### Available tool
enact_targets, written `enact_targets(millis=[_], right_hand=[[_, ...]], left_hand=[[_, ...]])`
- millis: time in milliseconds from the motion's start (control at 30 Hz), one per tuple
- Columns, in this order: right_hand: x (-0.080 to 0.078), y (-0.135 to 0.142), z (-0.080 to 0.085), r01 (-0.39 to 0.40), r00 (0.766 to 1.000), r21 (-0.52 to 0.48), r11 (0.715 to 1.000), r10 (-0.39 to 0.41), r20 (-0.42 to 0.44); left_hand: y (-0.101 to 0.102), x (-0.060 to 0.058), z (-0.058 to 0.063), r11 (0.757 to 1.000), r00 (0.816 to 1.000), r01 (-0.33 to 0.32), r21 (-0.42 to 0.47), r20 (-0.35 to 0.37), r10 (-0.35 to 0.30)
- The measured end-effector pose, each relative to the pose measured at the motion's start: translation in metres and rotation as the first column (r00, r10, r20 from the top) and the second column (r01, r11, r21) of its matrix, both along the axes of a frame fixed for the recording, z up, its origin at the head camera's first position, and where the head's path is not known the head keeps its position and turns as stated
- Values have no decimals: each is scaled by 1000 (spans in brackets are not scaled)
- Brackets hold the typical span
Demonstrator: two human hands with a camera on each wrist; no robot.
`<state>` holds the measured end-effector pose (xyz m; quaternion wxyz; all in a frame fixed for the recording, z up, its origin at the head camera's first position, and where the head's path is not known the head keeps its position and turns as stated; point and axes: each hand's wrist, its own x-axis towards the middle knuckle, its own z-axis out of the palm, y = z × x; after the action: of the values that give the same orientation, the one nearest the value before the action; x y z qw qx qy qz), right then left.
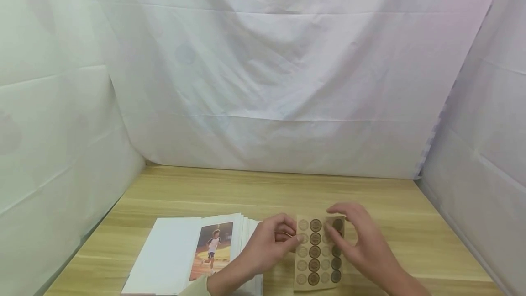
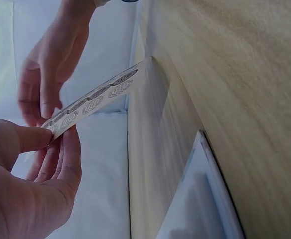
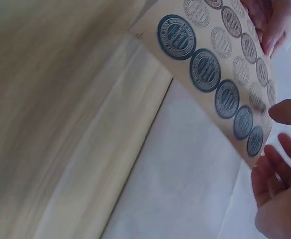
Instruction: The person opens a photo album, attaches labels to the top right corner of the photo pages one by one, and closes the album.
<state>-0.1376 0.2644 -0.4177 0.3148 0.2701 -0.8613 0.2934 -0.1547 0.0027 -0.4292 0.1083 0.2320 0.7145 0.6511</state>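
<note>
A tan sheet of round stickers [image 1: 314, 252], printed in columns of dark and pale circles, is held tilted above the table. My left hand [image 1: 269, 243] pinches its left edge, thumb on the printed face and fingers behind. In the left wrist view, the left hand [image 2: 33, 174] grips the sheet's near end. My right hand [image 1: 363, 243] is at the sheet's upper right, its thumb over the stickers and its fingers by the top edge. In the right wrist view, the right hand [image 3: 285, 174] has thumb and fingers spread apart around the sheet's corner; firm contact is unclear.
An open photo album [image 1: 164, 250] with white pages lies at the left, partly under the left forearm. It shows a photo [image 1: 211, 250] of a running person. White cloth [image 1: 263, 81] hangs behind and beside the wooden table [image 1: 246, 186].
</note>
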Motion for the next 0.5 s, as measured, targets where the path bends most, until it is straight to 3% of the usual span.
enact_targets(millis=[167, 300, 500], right_hand=[[3, -14, 6, -158, 967, 42, 987, 163, -194], [6, -23, 6, -174, 958, 68, 982, 185, -221], [8, -26, 5, -146, 971, 68, 987, 156, -183]], left_hand=[[2, 4, 4, 1000, 1000, 14, 16, 16, -14], [2, 6, 5, 999, 999, 33, 27, 10, -34], [2, 6, 5, 999, 998, 49, 15, -40, -49]])
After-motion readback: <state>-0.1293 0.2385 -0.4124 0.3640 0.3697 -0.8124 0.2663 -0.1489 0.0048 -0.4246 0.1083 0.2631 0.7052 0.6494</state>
